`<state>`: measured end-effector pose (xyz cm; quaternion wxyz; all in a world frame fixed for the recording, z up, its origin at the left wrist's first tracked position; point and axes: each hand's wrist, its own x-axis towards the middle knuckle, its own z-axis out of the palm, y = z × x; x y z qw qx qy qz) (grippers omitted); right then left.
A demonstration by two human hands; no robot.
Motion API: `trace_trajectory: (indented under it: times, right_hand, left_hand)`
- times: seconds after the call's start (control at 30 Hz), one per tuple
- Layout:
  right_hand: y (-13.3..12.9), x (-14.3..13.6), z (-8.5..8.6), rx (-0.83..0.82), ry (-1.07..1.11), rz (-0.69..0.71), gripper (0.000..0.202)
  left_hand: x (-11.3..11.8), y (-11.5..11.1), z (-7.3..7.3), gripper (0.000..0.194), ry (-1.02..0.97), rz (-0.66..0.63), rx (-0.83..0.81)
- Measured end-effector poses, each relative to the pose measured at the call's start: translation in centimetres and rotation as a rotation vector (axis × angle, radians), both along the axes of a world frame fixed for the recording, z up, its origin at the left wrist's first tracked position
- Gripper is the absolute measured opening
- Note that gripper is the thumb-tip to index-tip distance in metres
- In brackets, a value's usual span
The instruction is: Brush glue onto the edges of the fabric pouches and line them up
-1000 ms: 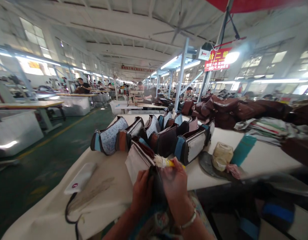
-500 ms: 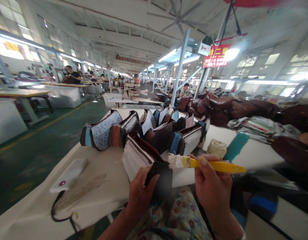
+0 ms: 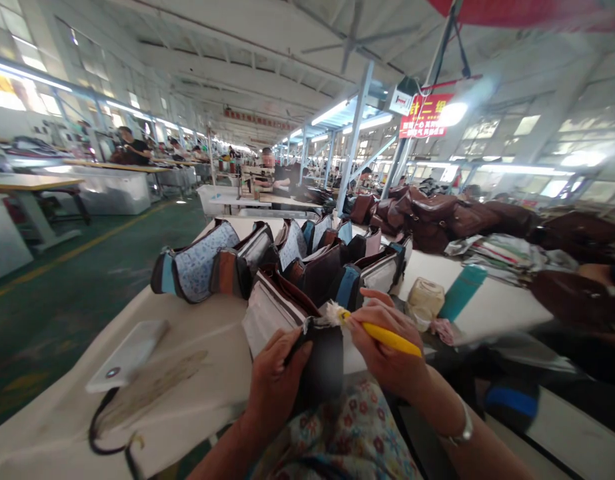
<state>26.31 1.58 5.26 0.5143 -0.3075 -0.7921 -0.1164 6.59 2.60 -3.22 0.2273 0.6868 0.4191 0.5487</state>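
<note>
My left hand point(image 3: 277, 377) grips the near end of a bag piece point(image 3: 323, 363) with a dark side panel, the thumb over its edge. My right hand point(image 3: 387, 343) is closed around a brush point(image 3: 391, 338) with a yellow handle. The pale bristles touch the top edge of the dark panel, where a whitish smear shows. Behind the held piece, several similar bag pieces point(image 3: 200, 260) stand in rows on the covered table point(image 3: 187, 373), some with patterned lining, others with blue or brown strips.
A white power bank point(image 3: 127, 357) with a black cable lies at the left. Right of the rows are a cloudy plastic container point(image 3: 425, 300), a teal box point(image 3: 463, 291) and a pink cloth point(image 3: 442, 330). Brown bags point(image 3: 437, 213) are piled behind; another person's arm point(image 3: 600, 273) shows at the right.
My right hand has moved left and turned the brush, bringing its bristles down onto the panel's top edge. A whitish smear now shows there. The camera view has shifted slightly.
</note>
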Motion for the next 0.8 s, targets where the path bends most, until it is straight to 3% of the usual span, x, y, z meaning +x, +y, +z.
trace_trajectory:
  times: [0.1,0.23,0.33,0.43,0.57,0.67,0.8]
  right_hand:
    - [-0.5,-0.7,0.7,0.006,0.089,0.038,0.018]
    - [0.1,-2.2,0.2,-0.064,0.051,0.134,0.012]
    - [0.5,-1.5,0.3,-0.053,-0.007,0.029,0.011]
    - [0.0,-1.0,1.0,-0.062,0.123,-0.034,0.011]
    - [0.2,-2.1,1.6,-0.262,0.195,0.021,0.012]
    - [1.2,-2.7,2.0,-0.348,0.14,-0.069,0.019]
    - [1.9,-2.8,3.0,-0.407,0.317,-0.123,0.023]
  left_hand:
    - [0.1,-0.1,0.3,0.024,-0.034,-0.012,-0.033]
    - [0.0,-0.3,0.5,0.025,-0.049,-0.052,-0.107]
    - [-0.3,-0.5,0.5,0.028,-0.063,-0.048,-0.174]
    - [-0.4,-0.6,0.7,0.029,-0.092,-0.058,-0.221]
    - [-0.2,-0.7,1.3,0.021,-0.144,-0.156,-0.234]
    - [-0.2,-0.7,1.5,0.016,-0.16,-0.201,-0.235]
    - [-0.7,-0.8,1.6,0.014,-0.156,-0.19,-0.242]
